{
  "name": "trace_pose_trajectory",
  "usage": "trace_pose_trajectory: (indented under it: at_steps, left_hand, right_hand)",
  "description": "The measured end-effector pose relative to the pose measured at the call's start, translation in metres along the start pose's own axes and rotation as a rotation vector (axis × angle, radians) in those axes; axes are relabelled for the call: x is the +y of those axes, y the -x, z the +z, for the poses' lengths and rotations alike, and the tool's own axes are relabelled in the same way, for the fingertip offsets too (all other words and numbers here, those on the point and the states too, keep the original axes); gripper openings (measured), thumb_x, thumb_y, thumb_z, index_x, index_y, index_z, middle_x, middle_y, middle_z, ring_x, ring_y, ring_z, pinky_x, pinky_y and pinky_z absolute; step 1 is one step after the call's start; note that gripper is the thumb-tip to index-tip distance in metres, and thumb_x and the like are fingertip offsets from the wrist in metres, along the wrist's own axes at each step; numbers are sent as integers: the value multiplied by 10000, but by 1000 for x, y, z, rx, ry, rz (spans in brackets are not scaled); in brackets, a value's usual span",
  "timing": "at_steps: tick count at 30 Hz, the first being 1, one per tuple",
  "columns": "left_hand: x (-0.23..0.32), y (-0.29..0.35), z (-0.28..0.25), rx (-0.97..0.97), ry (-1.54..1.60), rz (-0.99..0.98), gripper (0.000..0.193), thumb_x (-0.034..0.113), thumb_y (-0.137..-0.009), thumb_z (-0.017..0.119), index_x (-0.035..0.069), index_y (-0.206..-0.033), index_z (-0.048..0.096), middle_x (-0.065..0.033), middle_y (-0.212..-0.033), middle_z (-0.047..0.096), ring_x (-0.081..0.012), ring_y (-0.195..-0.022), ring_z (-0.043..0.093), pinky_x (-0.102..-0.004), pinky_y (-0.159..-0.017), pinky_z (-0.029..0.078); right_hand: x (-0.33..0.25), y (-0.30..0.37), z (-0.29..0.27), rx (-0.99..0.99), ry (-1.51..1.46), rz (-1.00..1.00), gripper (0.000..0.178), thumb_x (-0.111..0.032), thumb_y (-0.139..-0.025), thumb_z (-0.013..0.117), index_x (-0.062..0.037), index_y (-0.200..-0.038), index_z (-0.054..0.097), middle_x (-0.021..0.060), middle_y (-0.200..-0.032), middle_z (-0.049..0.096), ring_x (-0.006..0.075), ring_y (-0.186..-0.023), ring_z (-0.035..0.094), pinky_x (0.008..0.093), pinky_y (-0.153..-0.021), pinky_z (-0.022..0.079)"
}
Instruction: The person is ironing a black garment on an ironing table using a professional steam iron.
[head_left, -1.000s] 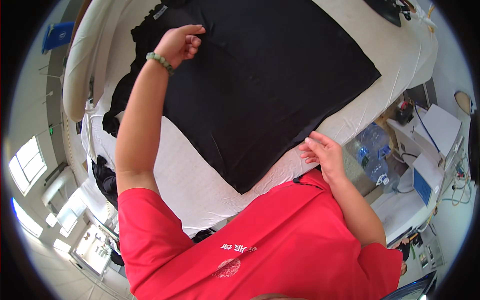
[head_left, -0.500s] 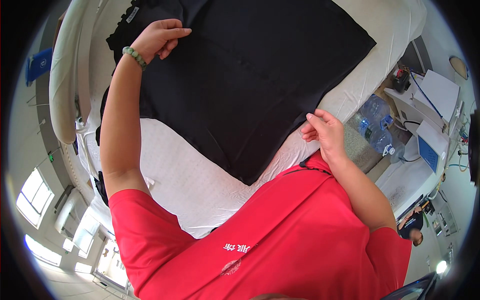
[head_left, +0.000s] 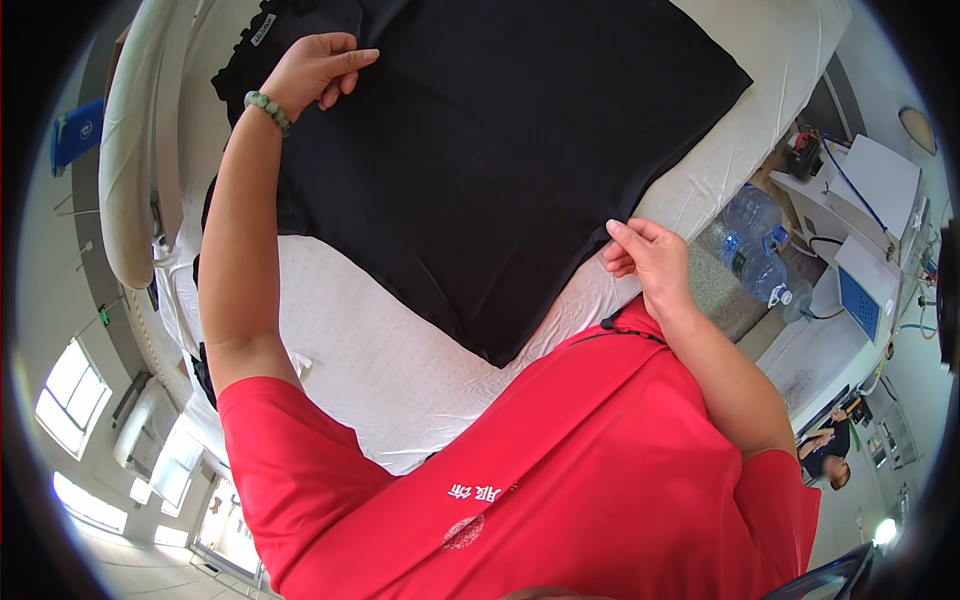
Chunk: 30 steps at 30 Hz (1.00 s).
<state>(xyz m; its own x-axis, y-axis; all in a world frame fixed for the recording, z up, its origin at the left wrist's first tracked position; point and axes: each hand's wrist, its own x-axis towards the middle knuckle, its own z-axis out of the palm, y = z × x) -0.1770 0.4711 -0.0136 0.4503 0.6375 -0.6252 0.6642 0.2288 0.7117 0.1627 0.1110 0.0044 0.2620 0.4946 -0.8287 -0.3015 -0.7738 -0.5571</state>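
A black garment (head_left: 480, 190) lies spread over a white-covered table, with a small pale label and a wavy edge at its far left. My left hand (head_left: 318, 76), with a green bead bracelet at the wrist, pinches the garment's cloth near the label. Thumb and fingers of my right hand (head_left: 650, 258) are closed on the garment's near right edge. Between the hands the cloth lies mostly flat, with slight creases, and one corner points toward my body.
The white-covered table (head_left: 350, 330) reaches up to my red shirt. Large clear plastic bottles (head_left: 758, 245) stand on the right beside a white machine (head_left: 870, 190). A padded white roll (head_left: 130, 170) runs along the left. Another person (head_left: 828, 450) is far off at the lower right.
My left hand has shifted very slightly up and left. The right thumb has edged up a little at the garment's edge. The person far off has changed posture.
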Motion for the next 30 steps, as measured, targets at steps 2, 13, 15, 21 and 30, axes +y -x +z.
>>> trace_pose_trajectory:
  at_steps: [2, 13, 15, 21, 30]
  left_hand:
    - [3, 0, 0, 12, -70, -11, 335, 325, -1015, 727, 97, -816, 582, 24, -601, 585, -49, -401, 482, -210, -393, 356]
    - [25, 2, 20, 108, -587, -127, 354, 365, -954, 758, 57, -848, 618, -50, -663, 651, -152, -492, 618, -312, -465, 481]
    - [18, 12, 39, 445, -714, 64, 310, 356, -953, 755, 66, -962, 644, -72, -739, 688, -210, -612, 677, -364, -560, 532]
    - [-8, 63, 144, 923, -528, 267, 528, 377, -962, 724, 77, -1375, 589, -149, -1204, 693, -355, -1146, 655, -476, -974, 507]
    - [-64, 125, 181, 1002, -692, 85, 672, 391, -1021, 635, 67, -1579, 446, -196, -1647, 387, -407, -1553, 311, -586, -1257, 217]
  right_hand:
    - [0, -1, -2, -30, 15, -5, 257, -266, -978, 776, -23, -917, 720, 67, -751, 731, 121, -606, 681, 247, -570, 534]
    - [-8, -7, -3, 17, 149, 41, 334, -315, -974, 776, -38, -812, 683, 64, -720, 716, 119, -575, 668, 245, -550, 525]
    - [-12, -7, -3, 36, 205, 75, 353, -324, -970, 780, -35, -798, 672, 70, -714, 714, 120, -567, 667, 244, -548, 528]
    - [-33, 5, -6, 57, 575, -163, 288, -299, -986, 759, -27, -908, 705, 57, -711, 705, 116, -603, 671, 259, -564, 529]
    - [-114, -66, 81, -133, 1199, -1534, 511, -309, -919, 776, -122, -1377, 652, 135, -1358, 620, 345, -1271, 584, 472, -1037, 498]
